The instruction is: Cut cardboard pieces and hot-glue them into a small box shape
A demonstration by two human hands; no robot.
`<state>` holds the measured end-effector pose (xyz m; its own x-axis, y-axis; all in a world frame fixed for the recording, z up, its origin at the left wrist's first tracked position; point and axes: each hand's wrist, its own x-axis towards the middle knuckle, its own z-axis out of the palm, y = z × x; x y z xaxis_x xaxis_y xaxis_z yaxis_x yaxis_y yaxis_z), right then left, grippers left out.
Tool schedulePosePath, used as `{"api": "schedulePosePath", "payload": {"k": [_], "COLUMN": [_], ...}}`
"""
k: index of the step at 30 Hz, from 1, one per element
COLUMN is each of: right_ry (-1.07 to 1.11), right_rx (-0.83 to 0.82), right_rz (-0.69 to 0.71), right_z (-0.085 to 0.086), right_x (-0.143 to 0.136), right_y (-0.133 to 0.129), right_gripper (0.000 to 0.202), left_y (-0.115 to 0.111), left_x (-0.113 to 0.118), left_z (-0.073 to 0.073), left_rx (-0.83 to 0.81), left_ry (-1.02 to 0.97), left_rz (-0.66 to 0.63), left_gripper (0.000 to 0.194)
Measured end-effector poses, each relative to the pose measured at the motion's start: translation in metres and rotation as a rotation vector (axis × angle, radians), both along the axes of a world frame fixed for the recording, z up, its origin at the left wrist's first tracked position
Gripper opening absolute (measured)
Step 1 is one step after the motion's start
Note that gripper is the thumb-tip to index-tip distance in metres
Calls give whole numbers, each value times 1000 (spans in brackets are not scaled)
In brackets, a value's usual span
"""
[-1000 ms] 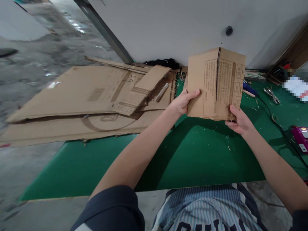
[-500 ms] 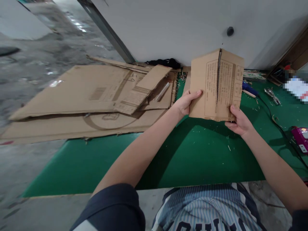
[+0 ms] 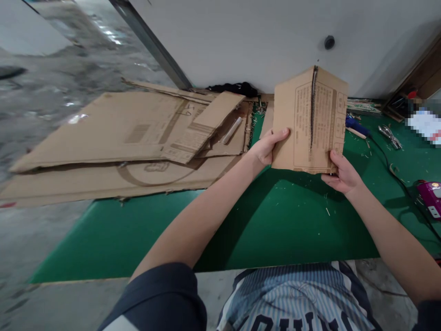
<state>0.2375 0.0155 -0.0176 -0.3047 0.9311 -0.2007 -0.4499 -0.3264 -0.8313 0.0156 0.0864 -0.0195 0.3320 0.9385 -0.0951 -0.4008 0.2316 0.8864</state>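
Observation:
A printed piece of cardboard (image 3: pixel 303 124) is held up above the green table (image 3: pixel 292 220), bent along a dark slit that runs down from its top edge. My left hand (image 3: pixel 270 145) grips its lower left side, thumb on the front face and the other fingers behind. At the lower right corner my right hand (image 3: pixel 341 174) pinches it, thumb in front. Whatever lies behind the cardboard is hidden from me.
Flattened cardboard sheets (image 3: pixel 138 133) pile up at the left, overhanging the table, with a white stick-like object (image 3: pixel 232 130) on top. To the right are a blue-handled tool (image 3: pixel 356 125), a bundled cable (image 3: pixel 390 136) and a magenta power socket (image 3: pixel 430 198). A white wall (image 3: pixel 248 41) stands behind.
Hardly anything differs. Both hands keep their hold on the cardboard, and the view has shifted very slightly.

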Motion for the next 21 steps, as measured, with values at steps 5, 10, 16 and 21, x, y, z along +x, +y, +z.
{"api": "schedulePosePath", "payload": {"k": [5, 10, 16, 21], "right_ry": [127, 232, 76, -80], "right_rx": [28, 68, 103, 187], "right_rz": [-162, -155, -386, -505], "right_z": [8, 4, -4, 6], "right_x": [7, 2, -1, 14], "right_y": [8, 14, 19, 25], "right_gripper": [52, 48, 44, 44], "left_y": [4, 6, -9, -14], "left_x": [0, 18, 34, 14], "left_z": [13, 10, -8, 25], "left_rx": [60, 55, -30, 40], "left_ry": [11, -143, 20, 708], "left_rz": [149, 344, 65, -547], "left_gripper": [55, 53, 46, 60]}}
